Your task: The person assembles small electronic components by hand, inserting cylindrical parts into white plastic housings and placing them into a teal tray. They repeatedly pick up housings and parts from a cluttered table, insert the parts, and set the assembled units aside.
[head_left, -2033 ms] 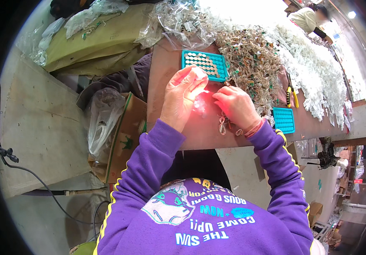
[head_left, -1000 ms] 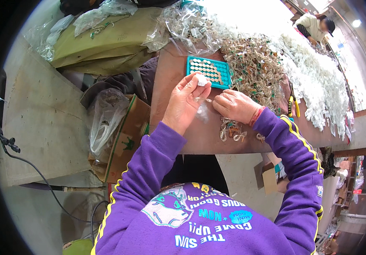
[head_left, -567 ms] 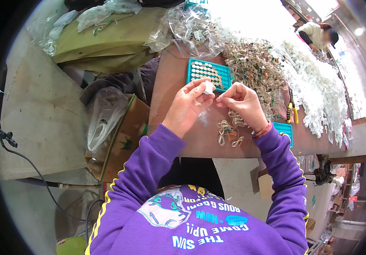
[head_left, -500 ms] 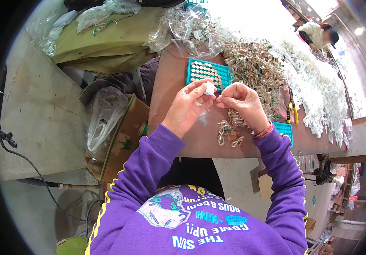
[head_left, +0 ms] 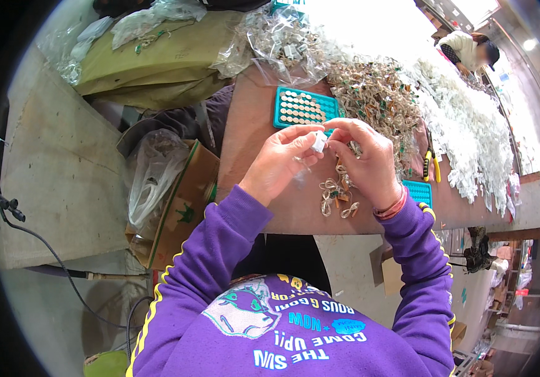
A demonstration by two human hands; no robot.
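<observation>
Between the thumb and fingers of my left hand (head_left: 270, 164) is a small white plastic case (head_left: 319, 142). My right hand (head_left: 373, 162) meets it from the right, its thumb and fingertips pinched at the case's edge; whatever they grip is too small to make out. Clear wire hangs blurred below the left fingers. Just beyond my hands lies a teal tray (head_left: 277, 108) with rows of round, coin-like metal discs. Several small coiled wire bundles (head_left: 329, 196) rest on the brown table (head_left: 251, 125) under my right hand.
A large heap of wired parts (head_left: 377, 94) borders a pile of white pieces (head_left: 464, 138). Yellow-handled pliers (head_left: 432, 164) and a second teal tray (head_left: 419, 192) sit at right. A cardboard box (head_left: 179, 207) with a plastic bag stands left. Another person (head_left: 464, 50) is at far right.
My right hand has moved in to the white case, closing the small gap between the hands. The case has shifted slightly right and nearer to me.
</observation>
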